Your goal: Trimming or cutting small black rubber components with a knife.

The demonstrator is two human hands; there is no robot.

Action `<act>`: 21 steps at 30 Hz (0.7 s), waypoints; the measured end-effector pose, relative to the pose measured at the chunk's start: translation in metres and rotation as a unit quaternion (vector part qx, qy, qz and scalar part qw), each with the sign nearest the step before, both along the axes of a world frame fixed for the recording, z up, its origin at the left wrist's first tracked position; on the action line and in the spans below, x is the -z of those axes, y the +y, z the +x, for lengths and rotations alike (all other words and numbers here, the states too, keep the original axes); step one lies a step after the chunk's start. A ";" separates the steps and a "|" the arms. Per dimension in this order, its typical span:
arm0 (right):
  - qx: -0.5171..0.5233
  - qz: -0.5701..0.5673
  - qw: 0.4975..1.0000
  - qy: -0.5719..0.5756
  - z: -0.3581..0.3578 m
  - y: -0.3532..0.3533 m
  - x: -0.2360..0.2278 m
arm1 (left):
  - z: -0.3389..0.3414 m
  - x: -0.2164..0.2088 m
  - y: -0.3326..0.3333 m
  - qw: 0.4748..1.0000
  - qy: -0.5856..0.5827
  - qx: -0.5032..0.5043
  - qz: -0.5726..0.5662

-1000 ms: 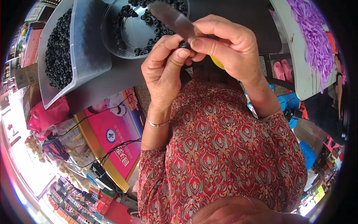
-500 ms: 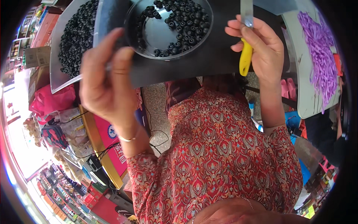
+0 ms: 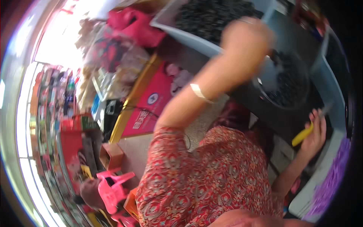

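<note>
My left hand (image 3: 247,39) is smeared by motion at the near right edge of a pale bin (image 3: 204,42) full of small black round pieces (image 3: 215,19); its fingers are hidden. Right of it, on a dark tabletop, stands a clear round bowl (image 3: 267,80) holding more black pieces (image 3: 289,85). My right hand (image 3: 317,132), beyond the bowl's near right side, is closed around a knife with a yellow handle (image 3: 303,135). The metal blade (image 3: 326,109) points up and away, and is blurred.
Purple strips (image 3: 334,179) lie on a pale surface at the lower right. A pink board (image 3: 141,113) with a yellow edge stands left of me. Further left are a pink plastic chair (image 3: 113,191), a cardboard box (image 3: 110,156) and stocked shelves (image 3: 47,125).
The view has swung leftward, so the bin and bowl sit further right. My left hand has moved from beside the bowl to the bin's edge. My right hand still grips the knife.
</note>
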State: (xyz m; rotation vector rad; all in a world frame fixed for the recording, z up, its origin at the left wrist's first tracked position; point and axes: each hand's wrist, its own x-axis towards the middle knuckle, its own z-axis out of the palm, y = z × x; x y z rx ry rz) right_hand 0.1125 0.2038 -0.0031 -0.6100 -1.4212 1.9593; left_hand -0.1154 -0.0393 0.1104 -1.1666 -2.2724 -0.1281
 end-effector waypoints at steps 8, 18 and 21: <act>-0.037 0.012 0.998 0.041 -0.010 0.025 0.019 | 0.010 0.049 0.076 0.982 -0.135 0.102 -0.082; -0.007 0.012 0.999 0.035 -0.012 0.013 0.014 | -0.029 0.086 0.096 0.972 -0.187 0.115 -0.088; -0.015 0.009 0.999 0.033 -0.014 0.014 0.015 | -0.034 0.088 0.092 0.974 -0.194 0.096 -0.060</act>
